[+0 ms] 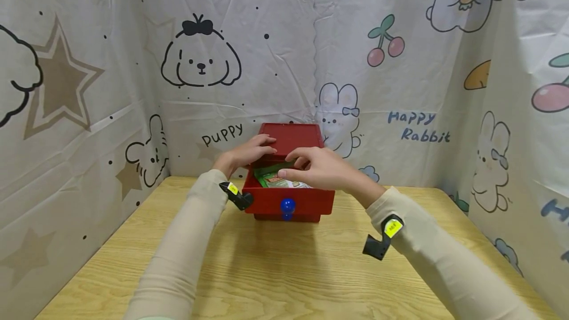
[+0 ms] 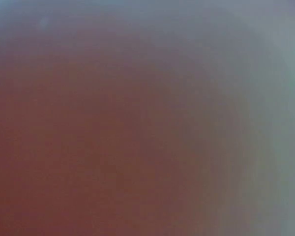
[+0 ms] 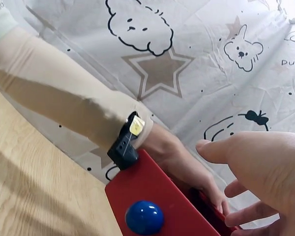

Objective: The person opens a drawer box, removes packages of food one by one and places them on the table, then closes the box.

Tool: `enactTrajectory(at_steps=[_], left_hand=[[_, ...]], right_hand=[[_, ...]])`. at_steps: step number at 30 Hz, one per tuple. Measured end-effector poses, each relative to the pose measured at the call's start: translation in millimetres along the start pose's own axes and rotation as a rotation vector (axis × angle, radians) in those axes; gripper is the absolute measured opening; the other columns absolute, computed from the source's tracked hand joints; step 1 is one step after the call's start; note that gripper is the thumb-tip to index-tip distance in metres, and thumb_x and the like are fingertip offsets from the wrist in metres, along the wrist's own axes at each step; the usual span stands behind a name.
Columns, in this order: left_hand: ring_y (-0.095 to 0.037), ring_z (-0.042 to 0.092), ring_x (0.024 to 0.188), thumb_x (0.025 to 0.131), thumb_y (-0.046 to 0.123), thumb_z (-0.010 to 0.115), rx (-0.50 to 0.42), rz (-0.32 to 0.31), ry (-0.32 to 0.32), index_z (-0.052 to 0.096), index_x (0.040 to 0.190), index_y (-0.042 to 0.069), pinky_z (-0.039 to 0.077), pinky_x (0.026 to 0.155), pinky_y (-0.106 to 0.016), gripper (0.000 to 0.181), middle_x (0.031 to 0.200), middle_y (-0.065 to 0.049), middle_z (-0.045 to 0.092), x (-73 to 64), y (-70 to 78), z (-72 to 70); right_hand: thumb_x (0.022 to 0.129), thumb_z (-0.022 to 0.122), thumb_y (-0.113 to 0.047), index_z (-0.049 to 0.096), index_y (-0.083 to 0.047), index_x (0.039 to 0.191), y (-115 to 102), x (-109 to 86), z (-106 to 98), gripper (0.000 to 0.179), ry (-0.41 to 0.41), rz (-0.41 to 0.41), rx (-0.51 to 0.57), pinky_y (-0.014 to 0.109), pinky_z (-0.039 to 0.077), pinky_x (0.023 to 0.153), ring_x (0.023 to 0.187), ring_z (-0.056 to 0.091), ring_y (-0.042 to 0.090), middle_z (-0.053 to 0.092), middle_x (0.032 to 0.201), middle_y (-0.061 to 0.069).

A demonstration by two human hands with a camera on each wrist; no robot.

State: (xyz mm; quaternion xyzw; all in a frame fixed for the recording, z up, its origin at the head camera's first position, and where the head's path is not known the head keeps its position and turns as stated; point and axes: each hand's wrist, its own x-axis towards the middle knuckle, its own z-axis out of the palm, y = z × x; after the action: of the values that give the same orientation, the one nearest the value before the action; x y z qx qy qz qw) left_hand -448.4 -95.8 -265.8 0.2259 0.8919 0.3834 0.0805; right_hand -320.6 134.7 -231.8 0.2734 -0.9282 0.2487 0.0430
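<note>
A: Location of the red box [image 1: 293,136]?
B: On the wooden table [image 1: 284,270], near the patterned cloth [image 1: 284,88]. Drawer [image 1: 266,201] open, blue knob [image 1: 288,205] on front, green-and-white packet [image 1: 268,180] inside.
A: Left hand [image 1: 250,152]?
B: Resting on the box top, fingers extended, slightly apart. Left wrist view too blurred to read.
A: Right hand [image 1: 326,168]?
B: Over the open drawer, thumb and fingers apart. Contact with packet: impossible to tell.

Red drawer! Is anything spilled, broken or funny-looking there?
Nothing looks spilled or broken that I can see. The red drawer is just pulled open, with a green packet inside, near the right hand.
</note>
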Motion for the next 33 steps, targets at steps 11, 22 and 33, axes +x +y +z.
enactTrajectory(at_steps=[11,22,33], left_hand=[[-0.031,0.019,0.151,0.104,0.041,0.051,-0.004,-0.012,0.002,0.038,0.161,0.016,0.029,0.116,-0.057,0.064,0.171,-0.008,0.013,0.1,-1.9,-0.5],[-0.031,0.022,0.150,0.104,0.040,0.053,0.004,-0.005,0.017,0.039,0.160,0.017,0.029,0.117,-0.055,0.062,0.169,-0.008,0.018,-0.8,-1.5,2.8],[-0.032,0.025,0.148,0.104,0.035,0.052,-0.010,0.033,0.024,0.040,0.159,0.012,0.029,0.117,-0.054,0.060,0.167,-0.010,0.019,-0.7,0.0,1.7]], right_hand=[[0.095,0.062,-0.060,0.062,-0.011,0.142,13,22.8,3,0.068,-0.076,0.063,-0.081,0.047,0.053,0.093,0.111,0.065,0.026,0.070,0.126,0.010],[0.095,0.061,-0.062,0.058,-0.012,0.147,15,39.6,14,0.073,-0.161,0.074,-0.175,0.050,0.047,0.104,0.125,0.056,0.029,0.059,0.145,0.008],[0.096,0.054,-0.067,0.055,-0.016,0.150,8,52.9,26,0.075,-0.231,0.152,-0.219,0.050,0.042,0.107,0.131,0.052,0.030,0.056,0.147,0.007]])
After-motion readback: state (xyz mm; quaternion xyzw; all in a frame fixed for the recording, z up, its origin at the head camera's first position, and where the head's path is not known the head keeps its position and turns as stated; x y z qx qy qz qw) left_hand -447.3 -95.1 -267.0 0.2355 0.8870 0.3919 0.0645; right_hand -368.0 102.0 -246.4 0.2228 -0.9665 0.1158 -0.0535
